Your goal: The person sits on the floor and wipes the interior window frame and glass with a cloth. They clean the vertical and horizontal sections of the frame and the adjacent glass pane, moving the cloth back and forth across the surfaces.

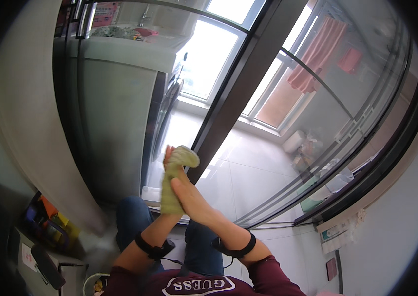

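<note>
A pale green cloth [172, 190], with a bunched upper end, lies over most of my left hand [175, 218], so its grip is hidden. My right hand [188, 196] presses against the cloth from the right, its thumb on the fabric. Fingertips show beside the cloth's upper end; I cannot tell which hand they belong to. Just behind the cloth is the lower part of a dark door frame [233, 81]. Whether the cloth touches the frame is unclear.
Glass sliding door panels [342, 85] stand right of the frame. Left are a pale cabinet [116, 111] and a curtain [27, 111]. A dark phone-like object [48, 266] rests at lower left, near a bin [92, 283]. Beyond the glass hangs pink fabric [318, 55].
</note>
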